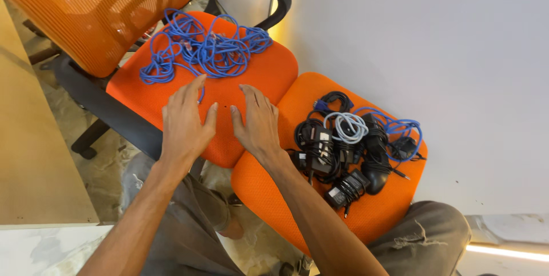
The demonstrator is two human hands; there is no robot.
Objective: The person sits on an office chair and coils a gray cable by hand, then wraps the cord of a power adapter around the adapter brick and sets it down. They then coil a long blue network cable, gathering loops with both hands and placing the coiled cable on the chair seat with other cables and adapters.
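Both grips wide and empty: left hand (186,121) and right hand (257,121) spread flat on the orange chair seat (260,76), just short of the tangled blue cable (200,47) lying toward the backrest. Light, limp, snag-prone by the look; best gathered by bundled loops, not one strand. Black power adapters (343,150) heaped on second seat (377,207) alongside.

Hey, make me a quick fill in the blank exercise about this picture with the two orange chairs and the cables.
1. The tangled network cable on the chair seat near the backrest is ____ in colour.
2. Both the left hand and the right hand rest flat on the ____ seat fabric.
3. The black power adapters lie on the second seat, to the ____ of the right hand.
4. A coiled ____ cable sits on top of the black pile.

Missing words: blue; orange; right; white
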